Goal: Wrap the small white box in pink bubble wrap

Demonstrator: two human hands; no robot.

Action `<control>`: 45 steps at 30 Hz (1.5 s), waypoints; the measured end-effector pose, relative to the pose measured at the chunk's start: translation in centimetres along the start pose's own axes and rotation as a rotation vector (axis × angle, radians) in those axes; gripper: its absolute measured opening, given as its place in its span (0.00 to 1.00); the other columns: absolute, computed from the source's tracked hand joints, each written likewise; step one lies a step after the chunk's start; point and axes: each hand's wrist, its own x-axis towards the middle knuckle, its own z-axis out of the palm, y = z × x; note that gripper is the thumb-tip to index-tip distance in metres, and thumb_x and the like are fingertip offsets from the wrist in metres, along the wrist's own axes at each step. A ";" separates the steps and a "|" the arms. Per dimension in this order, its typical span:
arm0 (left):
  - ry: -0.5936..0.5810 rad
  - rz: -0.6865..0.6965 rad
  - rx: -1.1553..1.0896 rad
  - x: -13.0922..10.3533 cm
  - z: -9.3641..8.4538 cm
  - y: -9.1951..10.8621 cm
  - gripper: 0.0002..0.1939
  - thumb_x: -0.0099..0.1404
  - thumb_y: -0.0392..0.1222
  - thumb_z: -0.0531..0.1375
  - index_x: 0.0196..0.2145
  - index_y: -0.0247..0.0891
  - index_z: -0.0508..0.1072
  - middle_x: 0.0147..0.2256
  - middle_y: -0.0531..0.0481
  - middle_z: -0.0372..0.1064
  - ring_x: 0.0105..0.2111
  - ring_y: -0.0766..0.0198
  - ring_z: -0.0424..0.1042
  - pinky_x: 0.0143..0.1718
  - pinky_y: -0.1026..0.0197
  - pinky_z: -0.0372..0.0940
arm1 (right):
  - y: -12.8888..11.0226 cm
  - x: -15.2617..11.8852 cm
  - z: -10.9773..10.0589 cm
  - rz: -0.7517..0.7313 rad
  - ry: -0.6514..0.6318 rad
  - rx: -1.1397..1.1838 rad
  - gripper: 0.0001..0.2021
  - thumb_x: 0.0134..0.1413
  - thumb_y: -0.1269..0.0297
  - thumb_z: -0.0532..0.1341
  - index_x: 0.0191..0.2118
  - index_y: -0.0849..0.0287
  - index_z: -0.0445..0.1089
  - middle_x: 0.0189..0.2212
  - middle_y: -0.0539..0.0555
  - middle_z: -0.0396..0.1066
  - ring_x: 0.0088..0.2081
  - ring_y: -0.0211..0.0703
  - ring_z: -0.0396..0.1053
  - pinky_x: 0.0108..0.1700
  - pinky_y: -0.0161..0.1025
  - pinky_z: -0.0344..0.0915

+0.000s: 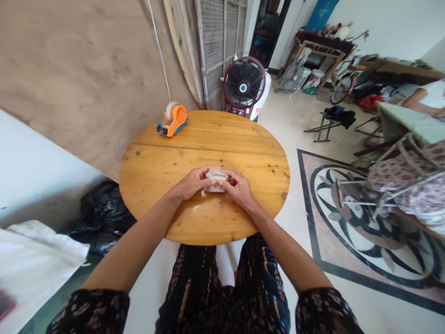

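A small pale bundle (216, 176), perhaps wrapped in clear plastic, rests at the middle of the round wooden table (208, 222). My left hand (195, 182) grips its left side, with the thumb along the near face. On the right side, my right hand (239, 186) holds it in the same way, thumb near the front. What the bundle is made of is too small to tell. At the table's far left edge stands an orange and blue tape dispenser (174, 123) with a roll of tape.
A maroon fan (244, 86) stands beyond the table's far edge. Black plastic bags (104, 211) lie at the left, near a white sack (38, 260). To the right are a folding stool (330, 121), a patterned chair (399, 176) and a seated person's arm (415, 99).
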 end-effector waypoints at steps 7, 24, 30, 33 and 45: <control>-0.015 -0.008 0.013 0.0 0.1 0.3 0.27 0.52 0.48 0.69 0.48 0.34 0.72 0.45 0.45 0.74 0.41 0.59 0.73 0.46 0.58 0.65 | -0.4 -0.2 -0.4 -0.100 -0.027 -0.145 0.15 0.57 0.59 0.61 0.49 0.55 0.73 0.45 0.56 0.73 0.47 0.46 0.70 0.53 0.46 0.66; -0.035 0.026 -0.088 -0.1 0.5 0.3 0.27 0.50 0.46 0.71 0.46 0.32 0.72 0.41 0.46 0.74 0.39 0.62 0.72 0.45 0.60 0.64 | -7.3 2.5 0.4 -0.024 -0.016 -0.820 0.10 0.55 0.61 0.60 0.40 0.60 0.73 0.37 0.59 0.76 0.42 0.52 0.70 0.48 0.47 0.59; -0.039 0.013 -0.082 -0.1 0.5 0.3 0.25 0.50 0.43 0.70 0.45 0.32 0.73 0.39 0.47 0.74 0.37 0.62 0.72 0.42 0.61 0.65 | -6.6 3.4 -1.8 -0.075 -0.052 -0.627 0.09 0.57 0.68 0.58 0.33 0.55 0.76 0.34 0.51 0.77 0.37 0.43 0.72 0.44 0.41 0.62; -0.036 0.015 -0.073 -0.3 0.4 0.4 0.25 0.51 0.42 0.69 0.46 0.32 0.72 0.40 0.47 0.74 0.38 0.62 0.72 0.43 0.61 0.64 | -5.9 3.8 -2.3 -0.095 -0.058 -0.530 0.07 0.55 0.68 0.60 0.32 0.55 0.77 0.35 0.52 0.77 0.39 0.44 0.73 0.45 0.41 0.65; 0.008 0.005 -0.061 0.1 -0.1 -0.1 0.26 0.50 0.45 0.70 0.46 0.33 0.75 0.41 0.46 0.76 0.39 0.60 0.74 0.46 0.58 0.65 | -5.7 2.3 -2.2 -0.251 -0.198 -0.450 0.10 0.59 0.70 0.58 0.36 0.55 0.78 0.40 0.53 0.77 0.42 0.42 0.75 0.47 0.38 0.69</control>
